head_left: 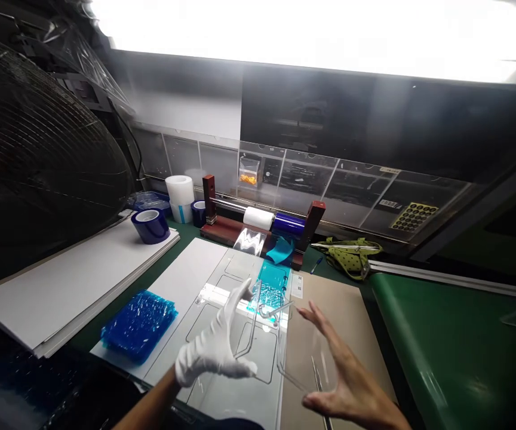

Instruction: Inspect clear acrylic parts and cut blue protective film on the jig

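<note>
Clear plastic piece: a transparent moulded part (264, 334) is held up on edge between both hands, just above the grey fixture plate (222, 334) on the bench; edge holding keeps its faces untouched, I judge.
Left hand (215, 349): white-gloved, fingers curled, its grip pinching the part's left edge.
Right hand (345, 373): bare, fingers spread, palm steadying the part's right side; a pair of tweezers (318, 379) appears tucked in it.
Teal film (272, 280): runs from the dispenser rack (262, 230) down onto the plate, within easy reach.
Blue stack (139, 322): film-covered pieces lying left of the plate on a white sheet.
Blue tape roll (150, 226): parked on white boards at far left.
</note>
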The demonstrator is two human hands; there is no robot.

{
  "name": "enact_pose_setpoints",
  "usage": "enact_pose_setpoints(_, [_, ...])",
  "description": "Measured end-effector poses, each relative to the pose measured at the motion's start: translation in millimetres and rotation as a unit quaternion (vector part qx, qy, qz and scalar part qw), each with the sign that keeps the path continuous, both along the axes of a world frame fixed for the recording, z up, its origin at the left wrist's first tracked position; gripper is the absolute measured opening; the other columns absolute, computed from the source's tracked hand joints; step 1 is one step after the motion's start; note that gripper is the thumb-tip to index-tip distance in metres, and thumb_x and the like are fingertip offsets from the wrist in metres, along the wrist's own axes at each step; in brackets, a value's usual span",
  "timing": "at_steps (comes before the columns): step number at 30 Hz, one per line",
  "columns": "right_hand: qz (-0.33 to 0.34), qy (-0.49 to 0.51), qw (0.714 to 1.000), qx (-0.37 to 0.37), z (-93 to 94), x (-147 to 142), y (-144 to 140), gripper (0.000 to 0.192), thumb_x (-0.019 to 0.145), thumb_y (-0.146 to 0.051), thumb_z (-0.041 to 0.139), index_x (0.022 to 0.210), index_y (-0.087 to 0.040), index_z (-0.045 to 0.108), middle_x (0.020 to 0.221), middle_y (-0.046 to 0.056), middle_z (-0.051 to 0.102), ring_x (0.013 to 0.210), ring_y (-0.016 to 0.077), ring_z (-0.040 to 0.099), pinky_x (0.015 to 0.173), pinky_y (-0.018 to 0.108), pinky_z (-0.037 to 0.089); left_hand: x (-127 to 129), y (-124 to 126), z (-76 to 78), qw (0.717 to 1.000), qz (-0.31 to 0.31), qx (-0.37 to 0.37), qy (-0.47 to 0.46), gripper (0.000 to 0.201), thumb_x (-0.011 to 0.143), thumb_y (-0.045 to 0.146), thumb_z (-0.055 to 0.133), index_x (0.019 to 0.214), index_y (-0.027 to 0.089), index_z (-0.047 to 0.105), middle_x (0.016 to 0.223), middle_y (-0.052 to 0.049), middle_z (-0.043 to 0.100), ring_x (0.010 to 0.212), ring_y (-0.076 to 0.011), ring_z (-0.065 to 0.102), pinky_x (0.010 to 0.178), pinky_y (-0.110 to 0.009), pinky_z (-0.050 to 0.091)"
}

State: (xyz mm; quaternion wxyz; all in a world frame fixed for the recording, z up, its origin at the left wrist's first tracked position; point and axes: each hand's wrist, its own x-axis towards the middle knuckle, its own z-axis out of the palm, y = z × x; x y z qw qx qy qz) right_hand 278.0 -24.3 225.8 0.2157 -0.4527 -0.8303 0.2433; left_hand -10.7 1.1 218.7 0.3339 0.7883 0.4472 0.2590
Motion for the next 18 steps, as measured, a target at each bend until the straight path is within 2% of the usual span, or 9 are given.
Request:
enact_pose_setpoints(2, [0.006,-0.053,0.998,0.035,12.6,10,3,0.116,0.067,-0.061,0.065,0.148,-0.02,-0.006,0.147,0.018,0.033,0.134,0.0368,0.03,0.107,0.062,0.023,-9,10,16.1,0.999,-0.032,0.018,0.036,0.115,0.052,0.069,0.067,0.144,0.02,0.019,0.134,-0.014,0.041,0.122,-0.0349,0.04,0.102,-0.05,0.037])
enact_pose_setpoints(4, [0.017,-0.121,0.989,0.083,30.4,13,7,0.115,0.066,-0.057,0.067,0.149,-0.019,-0.004,0.144,0.018,0.038,0.131,0.0384,0.035,0.108,0.066,0.013,-15,21,38.1,0.989,-0.067,0.065,0.117,0.115,0.047,0.064,0.072,0.142,0.021,0.024,0.132,-0.014,0.042,0.118,-0.0354,0.042,0.099,-0.051,0.038])
enact_pose_setpoints(7, [0.018,-0.197,0.966,0.169,54.6,-8,15,0.116,0.061,-0.049,0.071,0.149,-0.017,0.001,0.134,0.018,0.049,0.121,0.0389,0.047,0.108,0.068,0.0,-1,33,59.5,0.94,-0.07,0.129,0.308,0.103,0.036,0.048,0.078,0.128,0.015,0.045,0.115,-0.015,0.052,0.103,-0.0395,0.048,0.093,-0.058,0.036])
enact_pose_setpoints(10, [0.019,-0.232,0.943,0.236,65.0,-38,22,0.116,0.058,-0.043,0.071,0.149,-0.016,0.005,0.125,0.018,0.056,0.113,0.0407,0.051,0.105,0.071,-0.003,29,37,54.3,0.868,-0.047,0.19,0.456,0.091,0.028,0.038,0.081,0.112,0.008,0.057,0.105,-0.019,0.055,0.098,-0.0455,0.047,0.094,-0.065,0.029])
enact_pose_setpoints(12, [0.015,-0.242,0.938,0.248,62.2,-43,24,0.117,0.056,-0.041,0.072,0.149,-0.016,0.005,0.122,0.018,0.058,0.112,0.0418,0.051,0.104,0.072,-0.002,39,39,43.6,0.85,-0.048,0.21,0.481,0.095,0.026,0.038,0.082,0.111,0.005,0.057,0.107,-0.023,0.054,0.102,-0.0491,0.044,0.095,-0.066,0.026])
enact_pose_setpoints(14, [0.004,-0.233,0.946,0.224,51.6,-32,25,0.118,0.057,-0.043,0.071,0.149,-0.016,0.002,0.122,0.018,0.057,0.114,0.0413,0.051,0.104,0.072,-0.003,35,40,34.6,0.873,-0.053,0.193,0.445,0.106,0.027,0.04,0.081,0.122,0.004,0.05,0.108,-0.023,0.054,0.101,-0.0472,0.045,0.093,-0.065,0.03])
enact_pose_setpoints(16, [0.004,-0.197,0.967,0.164,35.3,-9,25,0.118,0.061,-0.047,0.069,0.149,-0.018,-0.004,0.129,0.018,0.053,0.119,0.0404,0.048,0.105,0.071,-0.003,20,40,28.6,0.923,-0.06,0.134,0.355,0.118,0.033,0.044,0.078,0.136,0.006,0.033,0.113,-0.021,0.052,0.101,-0.0427,0.048,0.091,-0.059,0.037])
enact_pose_setpoints(18, [0.018,-0.144,0.985,0.088,17.7,11,23,0.118,0.065,-0.054,0.066,0.148,-0.02,-0.011,0.137,0.017,0.046,0.126,0.04,0.042,0.105,0.071,0.001,2,37,23.3,0.965,-0.076,0.061,0.245,0.125,0.039,0.048,0.075,0.143,0.01,0.016,0.126,-0.02,0.045,0.111,-0.0403,0.046,0.095,-0.054,0.04])
